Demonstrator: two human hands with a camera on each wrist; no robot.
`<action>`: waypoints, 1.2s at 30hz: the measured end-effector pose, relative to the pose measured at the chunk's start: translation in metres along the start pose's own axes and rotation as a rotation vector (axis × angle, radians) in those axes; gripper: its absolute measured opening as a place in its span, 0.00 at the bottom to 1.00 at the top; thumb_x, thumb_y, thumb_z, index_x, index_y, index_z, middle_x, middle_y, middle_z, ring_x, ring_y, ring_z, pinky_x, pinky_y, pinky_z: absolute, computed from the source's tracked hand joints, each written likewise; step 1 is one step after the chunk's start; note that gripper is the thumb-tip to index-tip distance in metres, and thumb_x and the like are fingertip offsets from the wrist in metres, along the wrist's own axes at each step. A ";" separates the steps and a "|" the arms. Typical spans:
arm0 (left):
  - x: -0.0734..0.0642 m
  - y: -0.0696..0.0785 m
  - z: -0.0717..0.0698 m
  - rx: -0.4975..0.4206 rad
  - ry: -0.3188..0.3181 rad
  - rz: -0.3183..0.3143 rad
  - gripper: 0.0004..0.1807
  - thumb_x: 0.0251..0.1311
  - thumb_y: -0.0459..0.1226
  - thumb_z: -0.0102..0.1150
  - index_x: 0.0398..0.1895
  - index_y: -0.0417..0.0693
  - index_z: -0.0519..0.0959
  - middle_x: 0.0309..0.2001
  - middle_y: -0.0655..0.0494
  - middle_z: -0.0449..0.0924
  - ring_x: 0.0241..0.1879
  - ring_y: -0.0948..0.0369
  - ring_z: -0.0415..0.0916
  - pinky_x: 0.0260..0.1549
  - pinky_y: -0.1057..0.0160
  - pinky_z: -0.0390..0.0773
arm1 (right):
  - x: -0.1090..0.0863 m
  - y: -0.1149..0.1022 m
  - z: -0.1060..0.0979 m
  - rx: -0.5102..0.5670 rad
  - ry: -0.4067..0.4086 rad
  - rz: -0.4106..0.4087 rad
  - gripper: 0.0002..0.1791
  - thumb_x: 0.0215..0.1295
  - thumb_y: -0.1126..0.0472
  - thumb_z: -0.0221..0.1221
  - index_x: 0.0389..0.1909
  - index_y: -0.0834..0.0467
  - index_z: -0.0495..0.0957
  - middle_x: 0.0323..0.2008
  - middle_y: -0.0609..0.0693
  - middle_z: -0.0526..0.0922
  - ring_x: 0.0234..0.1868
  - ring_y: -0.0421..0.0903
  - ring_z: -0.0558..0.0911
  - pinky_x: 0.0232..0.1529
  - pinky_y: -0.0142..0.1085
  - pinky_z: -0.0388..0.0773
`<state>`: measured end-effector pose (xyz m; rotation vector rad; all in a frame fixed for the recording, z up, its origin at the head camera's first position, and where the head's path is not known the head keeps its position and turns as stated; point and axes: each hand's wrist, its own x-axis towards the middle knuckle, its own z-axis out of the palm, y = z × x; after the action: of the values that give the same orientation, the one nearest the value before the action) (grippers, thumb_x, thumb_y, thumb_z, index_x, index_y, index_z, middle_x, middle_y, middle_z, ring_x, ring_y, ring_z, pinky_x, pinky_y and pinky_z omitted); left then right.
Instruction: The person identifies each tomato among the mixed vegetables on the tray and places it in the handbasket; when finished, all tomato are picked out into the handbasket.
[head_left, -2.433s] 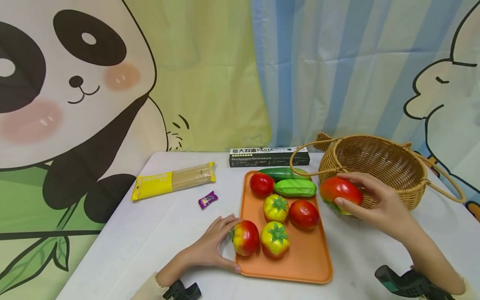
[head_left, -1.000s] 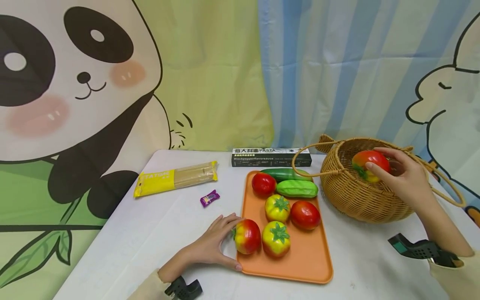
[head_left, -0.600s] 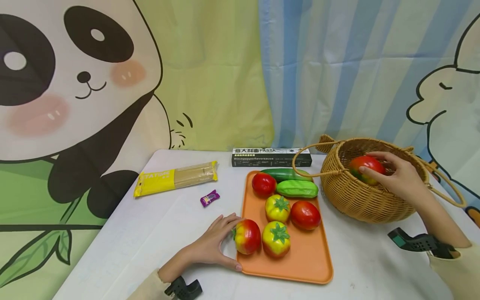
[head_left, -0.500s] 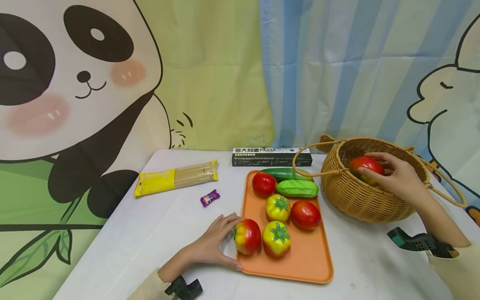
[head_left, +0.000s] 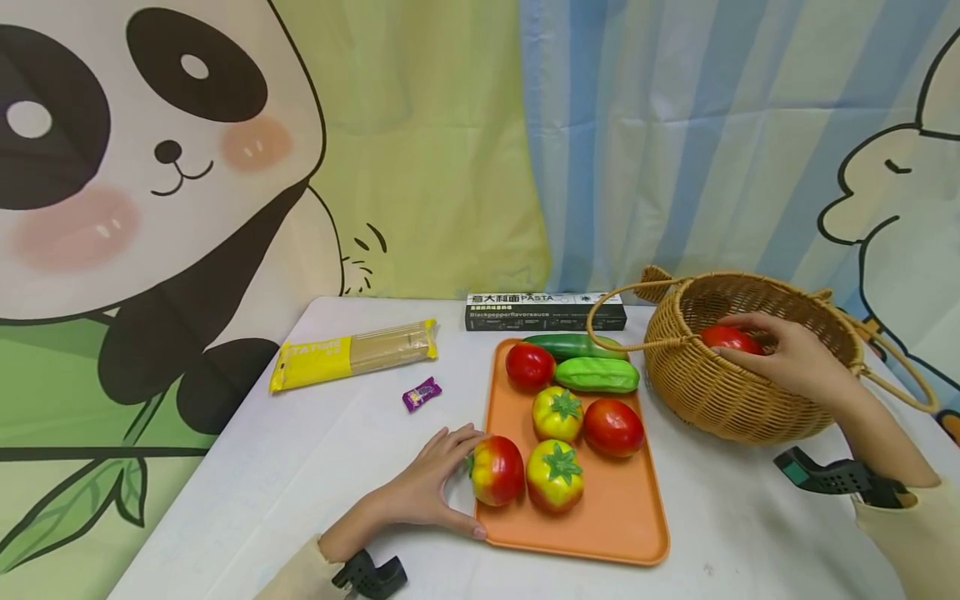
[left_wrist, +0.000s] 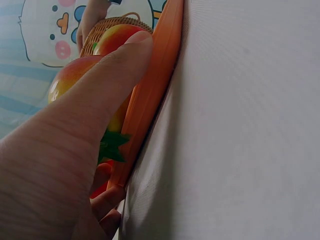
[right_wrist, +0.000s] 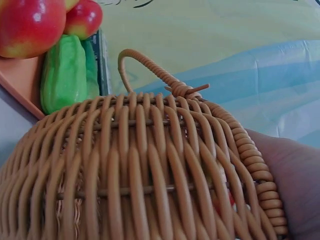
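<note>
Red fruit (head_left: 731, 338) runs sideways in the basket (head_left: 738, 408) (stem end hidden).

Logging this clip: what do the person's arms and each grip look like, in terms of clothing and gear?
Both arms have cream sleeves, left and right. Below each cuff sits a black wrist mount, left and right; the right one is perforated, with a teal patch on its end. Neither the left grip nor the right grip shows a glove.

High head, close wrist views — shared basket (head_left: 738, 415)
</note>
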<state>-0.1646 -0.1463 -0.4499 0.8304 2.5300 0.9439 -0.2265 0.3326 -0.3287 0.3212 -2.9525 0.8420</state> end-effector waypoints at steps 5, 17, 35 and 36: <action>0.000 0.000 0.000 -0.007 -0.002 -0.004 0.58 0.39 0.61 0.75 0.76 0.62 0.55 0.77 0.52 0.47 0.77 0.50 0.37 0.73 0.42 0.33 | 0.002 0.002 -0.002 0.001 -0.083 -0.009 0.28 0.71 0.53 0.57 0.64 0.66 0.68 0.53 0.71 0.75 0.51 0.69 0.76 0.45 0.60 0.77; 0.000 -0.001 0.001 0.001 0.004 0.006 0.58 0.39 0.60 0.75 0.75 0.61 0.56 0.77 0.52 0.48 0.77 0.52 0.38 0.73 0.43 0.33 | -0.001 0.000 -0.002 0.047 -0.089 -0.044 0.26 0.72 0.53 0.56 0.63 0.65 0.70 0.55 0.69 0.77 0.52 0.68 0.77 0.47 0.60 0.77; 0.000 -0.003 0.002 0.004 0.003 -0.001 0.58 0.40 0.61 0.74 0.76 0.63 0.55 0.77 0.52 0.47 0.77 0.51 0.37 0.73 0.42 0.33 | -0.007 -0.003 0.001 0.013 0.040 -0.045 0.22 0.69 0.53 0.60 0.59 0.60 0.76 0.52 0.66 0.79 0.45 0.57 0.80 0.35 0.40 0.77; 0.001 -0.003 0.002 0.008 0.004 -0.001 0.58 0.39 0.61 0.74 0.76 0.63 0.55 0.77 0.52 0.47 0.77 0.52 0.37 0.73 0.43 0.33 | -0.008 -0.003 0.002 0.014 0.051 -0.050 0.22 0.68 0.53 0.60 0.58 0.60 0.76 0.51 0.65 0.79 0.44 0.51 0.81 0.34 0.37 0.76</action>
<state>-0.1652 -0.1467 -0.4537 0.8300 2.5390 0.9368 -0.2185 0.3308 -0.3294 0.3677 -2.8805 0.8526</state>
